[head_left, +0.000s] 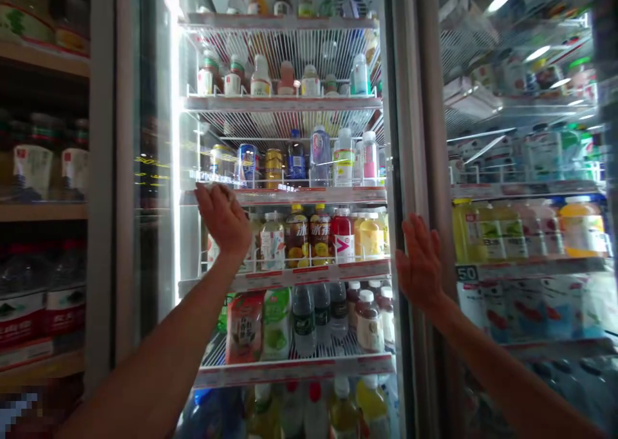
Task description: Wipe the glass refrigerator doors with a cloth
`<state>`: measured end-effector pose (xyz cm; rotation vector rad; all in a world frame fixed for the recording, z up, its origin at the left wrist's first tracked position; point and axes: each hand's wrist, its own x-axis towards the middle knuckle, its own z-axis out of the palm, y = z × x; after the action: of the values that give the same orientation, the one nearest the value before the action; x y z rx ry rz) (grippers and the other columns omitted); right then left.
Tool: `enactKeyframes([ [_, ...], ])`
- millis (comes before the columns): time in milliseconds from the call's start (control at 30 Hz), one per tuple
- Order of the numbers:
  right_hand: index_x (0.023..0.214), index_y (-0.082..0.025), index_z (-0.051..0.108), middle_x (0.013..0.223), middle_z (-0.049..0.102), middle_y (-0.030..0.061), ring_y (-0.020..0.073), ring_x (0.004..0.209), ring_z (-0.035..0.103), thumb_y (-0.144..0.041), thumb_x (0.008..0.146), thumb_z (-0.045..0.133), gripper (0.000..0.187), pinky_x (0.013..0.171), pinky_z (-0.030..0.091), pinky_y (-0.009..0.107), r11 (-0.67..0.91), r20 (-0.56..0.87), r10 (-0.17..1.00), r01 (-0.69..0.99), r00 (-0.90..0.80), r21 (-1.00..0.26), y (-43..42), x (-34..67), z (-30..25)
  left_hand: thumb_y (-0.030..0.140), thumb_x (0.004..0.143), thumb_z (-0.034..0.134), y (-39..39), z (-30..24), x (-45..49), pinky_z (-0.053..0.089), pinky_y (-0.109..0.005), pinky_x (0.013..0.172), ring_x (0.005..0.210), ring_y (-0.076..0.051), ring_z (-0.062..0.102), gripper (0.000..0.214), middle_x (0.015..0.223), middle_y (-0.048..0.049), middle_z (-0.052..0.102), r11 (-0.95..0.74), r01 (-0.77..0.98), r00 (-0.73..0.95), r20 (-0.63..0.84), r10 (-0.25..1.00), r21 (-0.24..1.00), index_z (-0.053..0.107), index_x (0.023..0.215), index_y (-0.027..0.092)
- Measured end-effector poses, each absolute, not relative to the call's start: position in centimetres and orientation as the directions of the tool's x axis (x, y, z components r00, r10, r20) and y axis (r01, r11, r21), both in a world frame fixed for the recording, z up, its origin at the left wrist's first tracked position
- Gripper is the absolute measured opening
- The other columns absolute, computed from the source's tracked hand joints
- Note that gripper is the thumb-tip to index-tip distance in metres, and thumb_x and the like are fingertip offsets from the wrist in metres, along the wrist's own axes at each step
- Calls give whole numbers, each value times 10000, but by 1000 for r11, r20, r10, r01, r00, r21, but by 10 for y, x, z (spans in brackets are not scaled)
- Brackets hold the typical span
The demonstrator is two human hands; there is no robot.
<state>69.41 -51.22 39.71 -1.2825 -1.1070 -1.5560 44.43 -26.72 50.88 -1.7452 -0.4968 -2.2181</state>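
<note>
Landmark: 2 iced tea bottles [298,236], upright on a lit shelf [313,275]. Labels there faced outward, presumably for reading from the front. A white-labelled bottle [273,246] stood to the landmark's left and a red bottle [342,236] just to its right, close-packed, likely to save room. Above the landmark, an upper shelf [309,196] carried cans [247,162]; below and to its left, 2 pouches [245,326] stood on end.

Left hand [224,223]: raised, left of the landmark, overlapping the upper shelf's edge in view. Fingers lay close together, wrist bent; could not tell whether its grip held anything or touched the edge.

Right hand [419,262]: right of the landmark, at a metal frame [420,136]; contact unclear. Its grip was nearly flat, fingers extended and slightly apart, nothing seen in it. Arms passed either side of the landmark, leaving it unobscured.
</note>
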Motion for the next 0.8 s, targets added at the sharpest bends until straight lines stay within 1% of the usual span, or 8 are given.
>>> enactKeyframes([
  [100, 1465, -249, 96, 1510, 222, 65, 231, 1380, 227, -262, 919, 305, 585, 1099, 252, 471, -252, 987, -39, 958, -153, 139, -500, 695, 404, 231, 883, 343, -297, 500, 486, 201, -519, 1122, 1389, -280, 168, 474, 1468, -173, 268, -890, 456, -177, 982, -69, 20, 349, 1341, 105],
  [233, 1466, -244, 81, 1509, 224, 69, 221, 1380, 231, -259, 932, 243, 558, 1090, 273, 474, -172, 981, -117, 976, -155, 133, -478, 693, 417, 219, 873, 359, -358, 466, 564, 270, -436, 1112, 1381, -228, 209, 464, 1434, -125, 364, -803, 398, 272, 893, -358, -443, 381, 1326, 124],
  [367, 1467, -235, 86, 1507, 227, 78, 228, 1377, 238, -248, 935, 207, 545, 1082, 282, 480, -163, 979, -150, 981, -134, 110, -476, 701, 423, 288, 850, 442, -382, 446, 590, 244, -407, 1123, 1392, -232, 162, 522, 1464, -109, 315, -684, 281, 476, 717, -510, -673, 370, 1331, 101],
  [433, 1466, -237, 84, 1508, 223, 75, 234, 1380, 229, -261, 934, 217, 549, 1083, 274, 491, -180, 984, -89, 974, -153, 135, -482, 706, 421, 266, 860, 422, -371, 453, 576, 227, -402, 1129, 1390, -216, 175, 518, 1460, -95, 328, -671, 287, 468, 711, -525, -684, 346, 1353, 126],
  [500, 1465, -247, 81, 1511, 216, 68, 234, 1384, 216, -274, 934, 231, 553, 1087, 261, 499, -197, 983, -45, 967, -176, 164, -487, 709, 419, 246, 875, 388, -348, 471, 549, 222, -412, 1128, 1384, -212, 197, 503, 1448, -100, 349, -734, 351, 369, 806, -463, -582, 339, 1365, 144],
  [667, 1464, -259, 72, 1515, 205, 55, 210, 1389, 204, -276, 936, 248, 557, 1097, 251, 472, -211, 983, -59, 965, -171, 155, -483, 702, 413, 263, 856, 425, -302, 495, 490, 176, -510, 1125, 1396, -287, 127, 567, 1493, -159, 215, -875, 484, -122, 988, -97, -26, 298, 1389, 115],
  [733, 1465, -254, 72, 1513, 215, 57, 206, 1387, 211, -278, 935, 255, 561, 1102, 245, 462, -211, 985, -45, 965, -169, 156, -473, 693, 410, 257, 858, 426, -307, 476, 492, 188, -500, 1126, 1400, -276, 107, 592, 1497, -160, 201, -862, 503, -102, 985, -138, -69, 253, 1406, 114],
  [800, 1466, -244, 70, 1507, 232, 62, 205, 1387, 212, -279, 932, 264, 570, 1105, 233, 461, -211, 984, -22, 963, -175, 167, -460, 683, 405, 248, 865, 414, -323, 444, 509, 224, -451, 1125, 1400, -234, 122, 586, 1476, -130, 276, -813, 492, 101, 948, -303, -313, 237, 1412, 135],
])
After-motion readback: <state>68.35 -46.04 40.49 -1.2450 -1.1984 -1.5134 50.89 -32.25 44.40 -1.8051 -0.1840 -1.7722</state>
